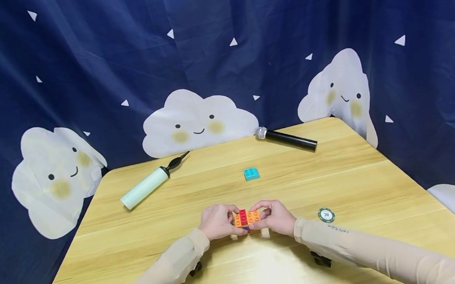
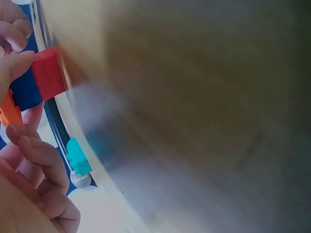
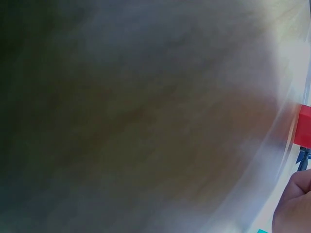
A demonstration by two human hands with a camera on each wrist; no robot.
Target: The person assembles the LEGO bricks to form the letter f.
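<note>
A small stack of toy building bricks is held between my two hands above the near middle of the table. Its upper layer is an orange brick [image 1: 253, 217] with a narrow red brick [image 1: 243, 216] across its studs. Under the orange one sits a blue brick [image 2: 27, 90], and beyond that another red brick [image 2: 50, 74] forms the bottom. My left hand [image 1: 218, 223] pinches the left end of the stack between thumb and fingers. The right end is pinched by my right hand [image 1: 277, 219]. In the right wrist view only the lower red brick [image 3: 303, 127] and part of a hand show.
A turquoise brick [image 1: 251, 173] lies beyond the hands. Farther back are a black microphone [image 1: 289, 139] on the right and a pale hand pump [image 1: 146, 187] on the left. A green-rimmed chip [image 1: 326, 215] marked 20 lies by the right forearm. Blue curtains surround the wooden table [image 1: 354, 167].
</note>
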